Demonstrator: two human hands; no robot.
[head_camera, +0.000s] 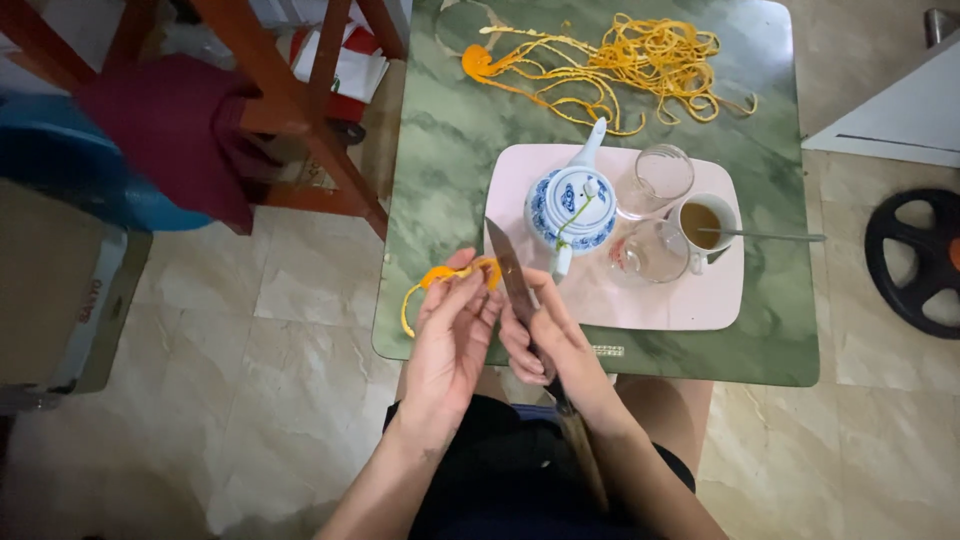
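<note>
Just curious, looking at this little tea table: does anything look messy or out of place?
Yes. A tangled heap of orange strips sprawls loose over the far end of the green table, beyond the pink tray. The tea things on the tray stand upright, nothing spilled.

Orange strip (440, 280); green marbled table (450, 150); blue-white floral teapot (570, 210); pale pink tray (700, 295)

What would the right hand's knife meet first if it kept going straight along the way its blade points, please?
Probably the pink tray edge, then the blue-and-white teapot; the knife in the right hand aims up-left of it, though depth is unclear.

Both hands (500, 330) raised, fingers curled
</note>
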